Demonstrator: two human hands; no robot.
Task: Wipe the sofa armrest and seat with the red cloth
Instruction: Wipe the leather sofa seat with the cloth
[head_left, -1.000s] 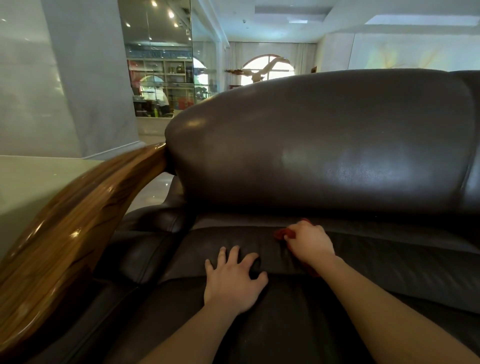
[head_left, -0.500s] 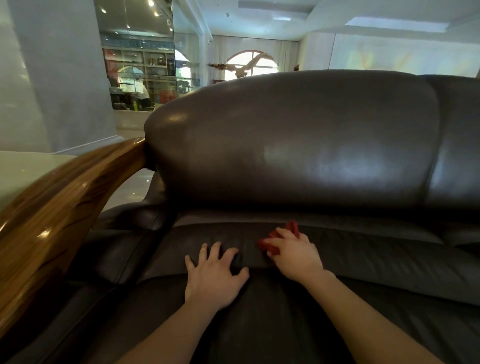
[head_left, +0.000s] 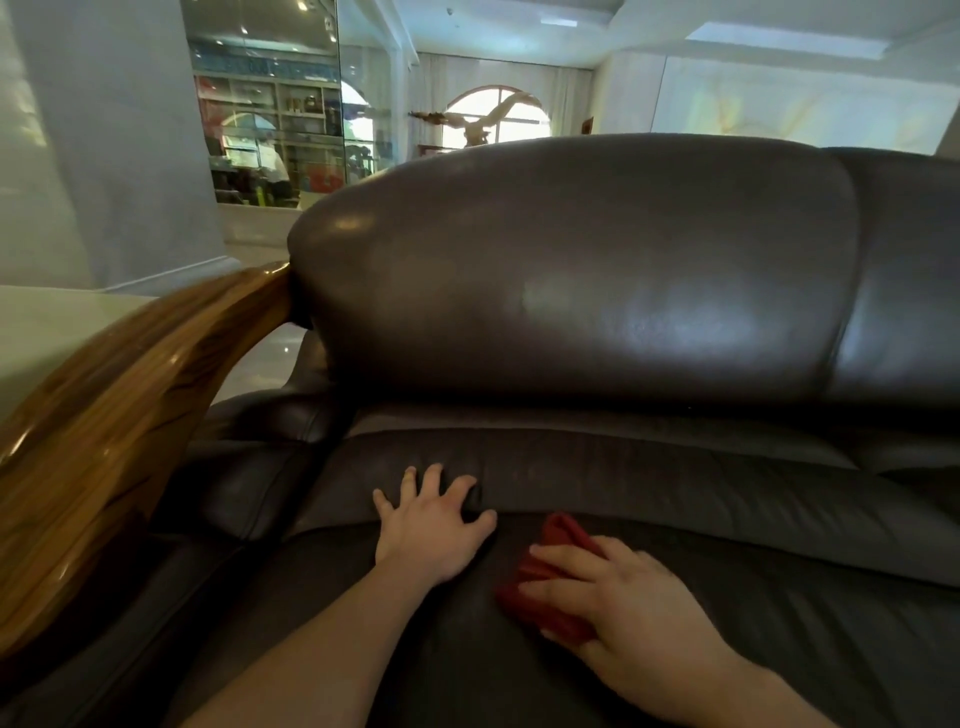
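A dark brown leather sofa fills the view, with its seat cushion (head_left: 727, 545) in front of me and its backrest (head_left: 597, 270) behind. The armrest (head_left: 119, 415) is glossy curved wood on the left. My right hand (head_left: 623, 597) presses a folded red cloth (head_left: 550, 582) flat onto the seat, fingers spread over it. My left hand (head_left: 431, 519) lies palm down on the seat just left of the cloth, fingers apart, holding nothing.
A padded leather side cushion (head_left: 249, 467) sits between the armrest and the seat. A pale tabletop (head_left: 41, 327) lies beyond the armrest. A glass-fronted shelf unit (head_left: 270, 140) and an arched window (head_left: 498, 114) are far behind the sofa.
My right hand has slid the red cloth from the seat's rear crease toward me, onto the front part of the cushion. My left hand stays planted on the seat.
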